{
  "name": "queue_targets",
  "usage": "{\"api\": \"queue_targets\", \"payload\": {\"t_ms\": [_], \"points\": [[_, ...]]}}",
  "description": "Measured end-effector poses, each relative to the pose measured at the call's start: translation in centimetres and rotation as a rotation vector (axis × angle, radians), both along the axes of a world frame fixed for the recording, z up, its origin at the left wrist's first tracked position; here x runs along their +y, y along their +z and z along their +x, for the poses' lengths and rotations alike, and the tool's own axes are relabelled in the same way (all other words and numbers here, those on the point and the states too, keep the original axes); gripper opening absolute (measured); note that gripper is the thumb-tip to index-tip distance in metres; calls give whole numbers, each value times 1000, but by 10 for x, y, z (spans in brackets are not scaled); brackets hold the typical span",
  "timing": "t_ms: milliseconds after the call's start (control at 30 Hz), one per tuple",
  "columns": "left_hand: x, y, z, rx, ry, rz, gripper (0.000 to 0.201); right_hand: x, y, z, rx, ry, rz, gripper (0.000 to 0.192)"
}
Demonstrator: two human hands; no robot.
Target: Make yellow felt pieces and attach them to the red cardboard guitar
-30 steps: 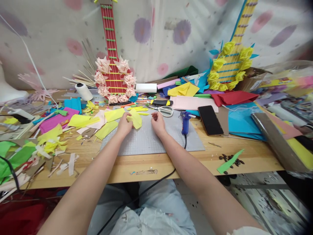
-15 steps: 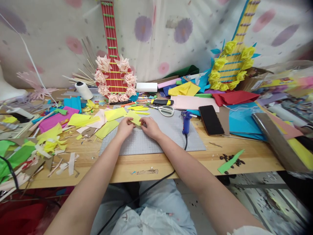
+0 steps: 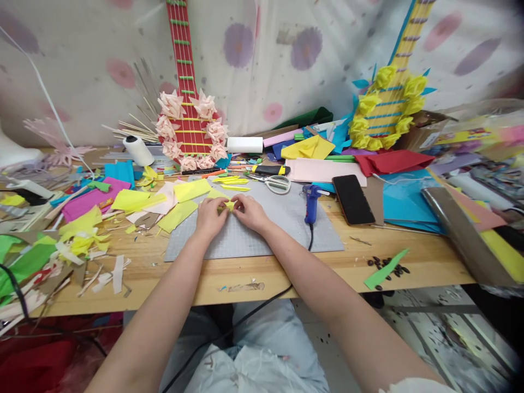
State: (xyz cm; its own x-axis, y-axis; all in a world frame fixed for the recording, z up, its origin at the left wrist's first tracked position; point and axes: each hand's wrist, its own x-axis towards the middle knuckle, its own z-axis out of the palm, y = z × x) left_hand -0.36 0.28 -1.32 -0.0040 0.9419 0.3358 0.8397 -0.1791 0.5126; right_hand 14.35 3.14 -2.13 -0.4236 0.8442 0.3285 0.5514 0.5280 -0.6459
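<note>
Over the grey cutting mat (image 3: 254, 240), my left hand (image 3: 212, 216) and my right hand (image 3: 249, 212) are close together, fingers closed on one small piece of yellow crepe paper (image 3: 230, 206). Most of that piece is hidden by my fingers. Flat yellow paper pieces (image 3: 178, 215) lie just left of my left hand. Behind the hands, thin yellow strips (image 3: 234, 180) rest on the mat. Scissors (image 3: 279, 183) with pale handles lie beyond my right hand. A blue glue gun (image 3: 313, 204) stands farther right on the mat.
A red paper guitar (image 3: 192, 131) with pink flowers and a yellow one (image 3: 385, 112) lean at the back. A phone (image 3: 353, 200) lies right of the glue gun. Dark seed-like bits (image 3: 403, 270) sit near the front edge. Paper scraps (image 3: 82, 229) cover the left side.
The yellow paper was spread flat between my hands; now it is bunched smaller and mostly covered. My left hand has turned and moved slightly right, nearer my right hand.
</note>
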Motion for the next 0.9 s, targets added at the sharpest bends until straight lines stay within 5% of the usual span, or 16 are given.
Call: {"api": "queue_targets", "payload": {"t_ms": [200,900], "points": [[-1,0,-4,-24,50,-42,22,0,0,-2,35,9,-55,36],[2,-2,1,-21,196,-83,27,-1,0,-17,-57,-186,-82,22]]}}
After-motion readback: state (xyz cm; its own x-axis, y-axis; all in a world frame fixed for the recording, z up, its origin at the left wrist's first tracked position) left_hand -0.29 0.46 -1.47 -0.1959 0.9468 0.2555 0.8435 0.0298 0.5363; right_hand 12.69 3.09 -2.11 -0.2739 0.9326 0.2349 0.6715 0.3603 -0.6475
